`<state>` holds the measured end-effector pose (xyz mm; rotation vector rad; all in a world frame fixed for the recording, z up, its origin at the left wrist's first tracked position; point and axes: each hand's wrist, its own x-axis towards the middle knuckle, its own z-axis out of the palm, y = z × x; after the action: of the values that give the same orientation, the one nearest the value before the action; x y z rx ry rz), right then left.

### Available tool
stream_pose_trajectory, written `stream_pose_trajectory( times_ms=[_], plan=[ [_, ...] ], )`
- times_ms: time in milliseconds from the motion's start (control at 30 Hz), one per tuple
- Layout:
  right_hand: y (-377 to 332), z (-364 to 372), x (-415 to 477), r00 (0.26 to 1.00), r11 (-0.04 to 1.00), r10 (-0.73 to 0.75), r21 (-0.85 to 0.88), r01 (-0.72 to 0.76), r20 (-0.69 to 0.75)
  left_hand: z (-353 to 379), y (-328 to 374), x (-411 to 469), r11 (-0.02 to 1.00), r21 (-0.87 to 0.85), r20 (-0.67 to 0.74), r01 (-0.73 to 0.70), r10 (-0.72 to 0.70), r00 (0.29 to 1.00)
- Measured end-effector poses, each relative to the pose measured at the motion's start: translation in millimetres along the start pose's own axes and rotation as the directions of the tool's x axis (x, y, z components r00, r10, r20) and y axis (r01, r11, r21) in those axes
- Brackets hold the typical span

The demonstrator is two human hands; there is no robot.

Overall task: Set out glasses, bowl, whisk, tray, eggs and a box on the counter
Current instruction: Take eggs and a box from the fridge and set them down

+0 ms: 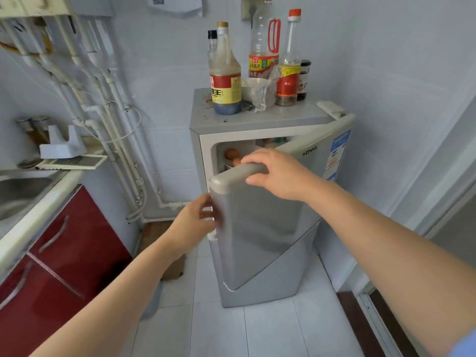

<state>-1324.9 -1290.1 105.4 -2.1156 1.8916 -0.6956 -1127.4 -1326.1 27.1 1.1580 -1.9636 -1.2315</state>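
A small grey fridge (260,266) stands on the floor in the corner. Its door (257,222) is partly swung out. Through the gap at the top I see brown eggs (231,154) inside. My right hand (278,173) rests over the door's top edge, fingers curled on the beige trim. My left hand (195,220) grips the door's left edge lower down. The rest of the fridge's inside is hidden by the door.
Sauce bottles (225,76) and a crumpled plastic bag (257,92) crowd the fridge top. At left run a white counter (38,202) with a steel sink (18,194) above red cabinets (67,256). White pipes (103,109) line the wall. The floor is white tile.
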Motion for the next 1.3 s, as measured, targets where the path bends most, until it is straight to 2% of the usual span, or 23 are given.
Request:
stream_pose_trajectory(
  times_ms=[100,200,433,500,600,700,933,1033,1167,1300],
  plan=[
    [4,-15,-37,0.997,0.993,0.068,0.091,-0.070,0.029,18,2,-19,0.999,-0.035,0.040,-0.002,0.003,0.999],
    [12,-31,-77,0.990,0.978,0.114,0.164,-0.127,0.089,46,14,-38,1.000,0.005,0.115,-0.012,0.011,0.993],
    [39,-71,-153,0.973,0.962,0.200,0.167,-0.217,0.114,128,50,-67,0.998,-0.001,0.297,-0.057,0.055,0.953],
    [45,-83,-169,0.964,0.965,0.225,0.108,-0.240,0.141,150,62,-71,0.996,0.012,0.331,-0.087,0.078,0.940],
    [56,-96,-187,0.943,0.953,0.300,-0.081,-0.290,0.145,168,77,-72,0.993,0.028,0.386,-0.118,0.098,0.917],
    [66,-105,-195,0.923,0.898,0.374,-0.284,-0.336,0.092,169,87,-70,0.991,0.029,0.364,-0.131,0.111,0.925],
    [82,-106,-191,0.829,0.734,0.557,-0.500,-0.460,0.056,142,78,-59,0.993,0.049,0.252,-0.106,0.091,0.963],
    [79,-93,-171,0.816,0.738,0.578,-0.440,-0.512,0.020,128,69,-49,0.993,0.069,0.201,-0.091,0.075,0.977],
    [62,-62,-134,0.892,0.862,0.453,-0.252,-0.440,-0.009,107,60,-25,0.993,0.073,0.101,-0.093,0.086,0.991],
    [60,-34,-88,0.926,0.916,0.377,-0.145,-0.375,-0.019,81,46,10,0.990,0.105,-0.001,-0.094,0.095,0.995]
  ],
)
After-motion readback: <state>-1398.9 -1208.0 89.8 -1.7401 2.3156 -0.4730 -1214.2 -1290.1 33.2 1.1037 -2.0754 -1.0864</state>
